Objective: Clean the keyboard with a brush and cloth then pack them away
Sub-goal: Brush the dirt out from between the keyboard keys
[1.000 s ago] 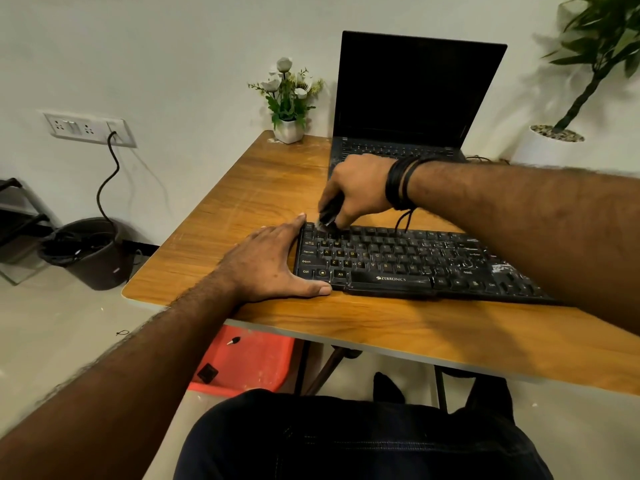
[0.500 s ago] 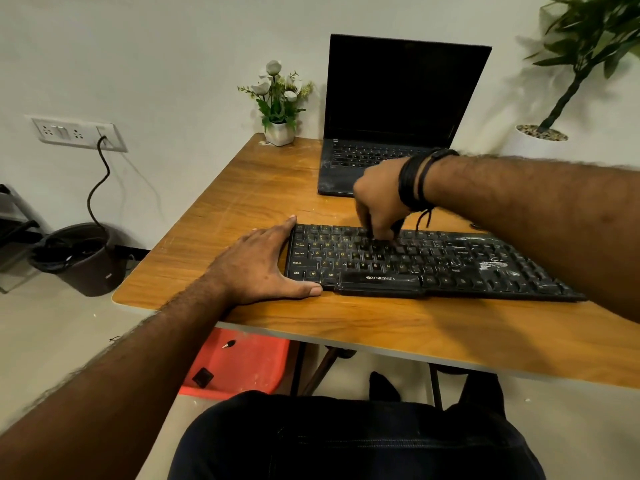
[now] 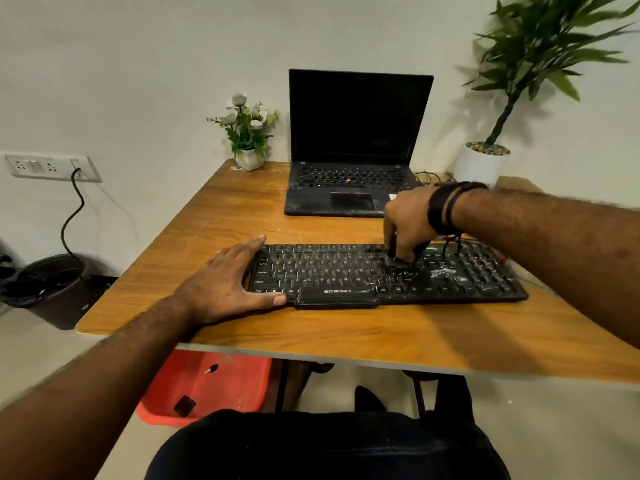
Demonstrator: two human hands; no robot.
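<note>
A black keyboard (image 3: 332, 275) lies across the wooden table (image 3: 346, 327), with white dusty smears on its right part. My left hand (image 3: 228, 285) rests flat against the keyboard's left end, fingers straight, thumb along the front edge. My right hand (image 3: 408, 223) hovers over the keyboard's upper middle-right, fingers curled downward around a small dark brush (image 3: 398, 256) whose tip touches the keys. Most of the brush is hidden by my fingers. No cloth is in sight.
An open black laptop (image 3: 353, 161) stands behind the keyboard. A small white flower pot (image 3: 249, 157) sits at the back left, a tall potted plant (image 3: 481, 164) at the back right. Below the table are a red plastic stool (image 3: 214, 382) and a dark bin (image 3: 52, 289).
My right hand has swept the brush rightward along the keyboard, from its upper left corner to the middle-right. My left hand has stayed on the left end.
</note>
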